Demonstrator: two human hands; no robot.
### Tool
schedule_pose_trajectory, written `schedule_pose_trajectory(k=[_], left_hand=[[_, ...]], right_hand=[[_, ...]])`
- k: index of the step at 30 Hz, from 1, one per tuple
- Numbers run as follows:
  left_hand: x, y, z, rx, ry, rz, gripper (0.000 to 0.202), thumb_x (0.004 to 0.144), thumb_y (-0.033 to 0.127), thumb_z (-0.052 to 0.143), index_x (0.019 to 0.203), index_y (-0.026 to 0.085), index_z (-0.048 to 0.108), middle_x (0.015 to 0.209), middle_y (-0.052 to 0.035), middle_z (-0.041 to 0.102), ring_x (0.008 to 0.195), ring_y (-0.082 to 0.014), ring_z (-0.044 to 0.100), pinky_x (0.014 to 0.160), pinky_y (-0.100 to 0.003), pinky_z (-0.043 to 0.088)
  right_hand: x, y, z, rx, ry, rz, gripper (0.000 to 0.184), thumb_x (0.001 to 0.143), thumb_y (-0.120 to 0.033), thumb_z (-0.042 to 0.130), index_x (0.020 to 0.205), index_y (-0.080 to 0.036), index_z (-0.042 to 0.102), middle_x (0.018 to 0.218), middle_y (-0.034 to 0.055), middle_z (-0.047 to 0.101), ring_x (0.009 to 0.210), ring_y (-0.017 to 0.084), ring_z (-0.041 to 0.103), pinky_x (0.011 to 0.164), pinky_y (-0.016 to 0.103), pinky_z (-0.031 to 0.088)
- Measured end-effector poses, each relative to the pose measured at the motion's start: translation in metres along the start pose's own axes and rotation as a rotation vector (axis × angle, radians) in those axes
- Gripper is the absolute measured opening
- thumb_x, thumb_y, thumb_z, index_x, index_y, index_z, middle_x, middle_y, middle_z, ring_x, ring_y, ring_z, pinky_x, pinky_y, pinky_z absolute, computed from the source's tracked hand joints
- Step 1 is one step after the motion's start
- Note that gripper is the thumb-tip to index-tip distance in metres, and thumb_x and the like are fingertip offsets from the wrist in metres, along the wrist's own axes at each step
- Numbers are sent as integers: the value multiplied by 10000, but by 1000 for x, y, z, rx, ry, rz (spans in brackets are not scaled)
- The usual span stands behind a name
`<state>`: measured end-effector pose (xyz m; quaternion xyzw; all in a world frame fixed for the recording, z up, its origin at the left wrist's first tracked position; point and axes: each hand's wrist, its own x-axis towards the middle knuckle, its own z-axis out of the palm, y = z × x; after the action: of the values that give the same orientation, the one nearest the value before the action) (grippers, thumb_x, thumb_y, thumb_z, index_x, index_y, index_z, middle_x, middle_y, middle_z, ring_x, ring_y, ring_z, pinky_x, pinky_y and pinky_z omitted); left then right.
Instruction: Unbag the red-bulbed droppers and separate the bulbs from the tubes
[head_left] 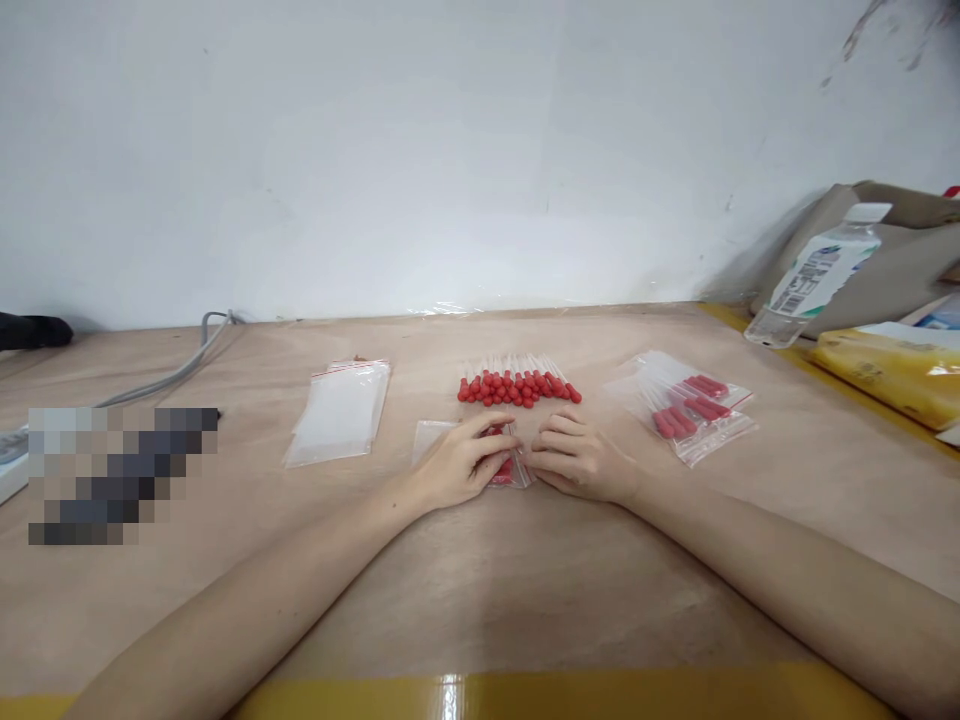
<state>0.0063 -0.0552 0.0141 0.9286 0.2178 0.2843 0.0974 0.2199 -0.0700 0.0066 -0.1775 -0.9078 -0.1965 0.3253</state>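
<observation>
My left hand (463, 462) and my right hand (577, 456) rest side by side on the brown table (480, 590), fingers curled and pinched on a small clear zip bag (435, 440) with red-tipped pieces inside. The bag lies flat between the two hands. Just behind the hands is a loose row of red-tipped clear droppers (517, 383). To the right lie filled clear bags of red-tipped droppers (686, 408). To the left sits a stack of empty clear zip bags (341, 410).
A white wall stands behind the table. A plastic water bottle (814, 275) leans on a cardboard box (892, 250) at the far right, beside a yellow packet (892, 370). A grey cable (176, 370) runs along the left. Yellow tape (525, 695) edges the near side.
</observation>
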Motion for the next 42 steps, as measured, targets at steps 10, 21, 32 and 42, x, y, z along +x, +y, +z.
schedule_pose_trajectory(k=[10, 21, 32, 42], left_hand=[[0, 2, 0, -3, 39, -23, 176, 842, 158, 443, 915, 177, 602, 1131, -82, 531, 1038, -167, 530, 888, -307, 451], [6, -4, -8, 111, -67, 32, 264, 850, 79, 378, 970, 170, 595, 1147, -72, 540, 1022, -154, 546, 860, -275, 459], [7, -7, -10, 518, -23, 286, 226, 899, 132, 343, 897, 152, 569, 919, -27, 630, 752, -130, 604, 643, -232, 469], [5, -5, -17, 608, -137, 276, 259, 923, 138, 278, 873, 150, 531, 918, -34, 615, 759, -132, 600, 625, -238, 466]], right_hand=[[4, -1, -1, -1, 18, 36, 85, 810, -188, 534, 816, -196, 619, 702, 5, 596, 708, 132, 451, 712, 298, 367], [8, 3, 7, -166, 60, -50, 155, 858, -184, 483, 782, -199, 617, 731, 1, 593, 779, 133, 467, 719, 309, 329], [10, -2, 4, -215, 59, -91, 196, 841, -92, 455, 709, -167, 579, 672, -10, 573, 694, 112, 448, 675, 291, 328], [14, -1, -1, -294, -100, -100, 290, 888, -90, 353, 696, -178, 552, 701, -5, 568, 724, 111, 462, 721, 307, 303]])
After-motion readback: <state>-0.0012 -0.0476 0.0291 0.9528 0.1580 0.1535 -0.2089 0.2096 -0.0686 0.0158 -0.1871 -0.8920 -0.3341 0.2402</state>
